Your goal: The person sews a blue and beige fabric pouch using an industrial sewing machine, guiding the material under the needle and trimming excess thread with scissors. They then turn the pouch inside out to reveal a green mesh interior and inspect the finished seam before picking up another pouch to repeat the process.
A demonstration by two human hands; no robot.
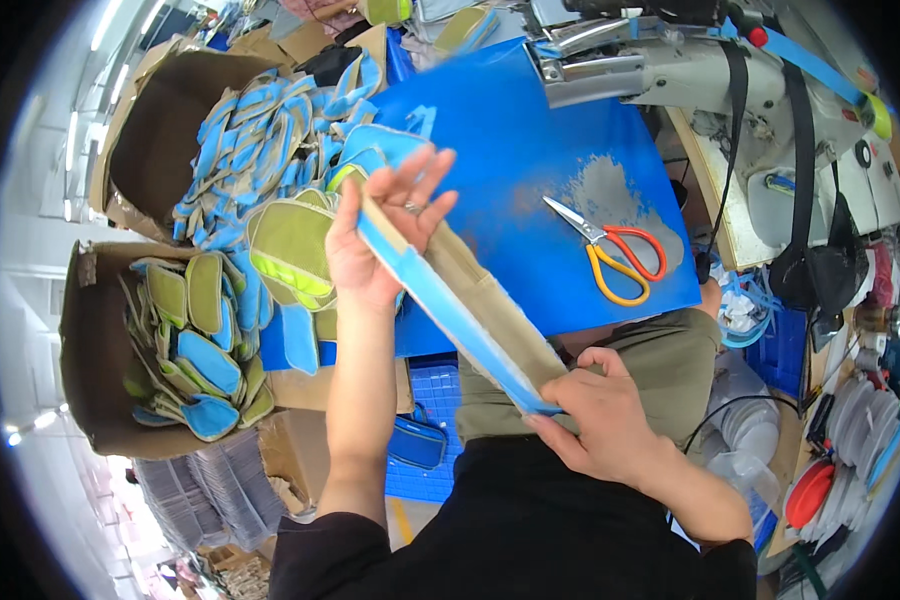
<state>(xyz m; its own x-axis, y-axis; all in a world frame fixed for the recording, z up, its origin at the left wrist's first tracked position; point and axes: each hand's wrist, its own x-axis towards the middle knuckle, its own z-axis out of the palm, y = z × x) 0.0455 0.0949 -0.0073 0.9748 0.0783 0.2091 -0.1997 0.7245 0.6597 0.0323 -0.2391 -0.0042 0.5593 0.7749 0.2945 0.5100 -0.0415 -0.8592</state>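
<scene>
A long blue and beige fabric strip [440, 295] stretches slantwise in front of me. It seems doubled over, with a beige side [505, 320] lying along the blue one. My right hand [605, 415] pinches its lower end between thumb and fingers, over my lap. At the upper end, my left hand [392, 225] has its fingers spread, palm up, and the strip lies against the palm near the thumb. Just left of that hand is a pile of olive and blue stitched fabric pieces [292, 245]. Scissors [610, 245] with red and orange handles lie on the blue table sheet [480, 130], apart from both hands.
Two cardboard boxes stand at the left: the upper box [155, 145] beside heaped blue and beige strips [260, 150], the lower box [85, 340] holding olive and blue pieces. A sewing machine [670, 75] is at upper right. A blue crate [435, 385] sits below the table edge.
</scene>
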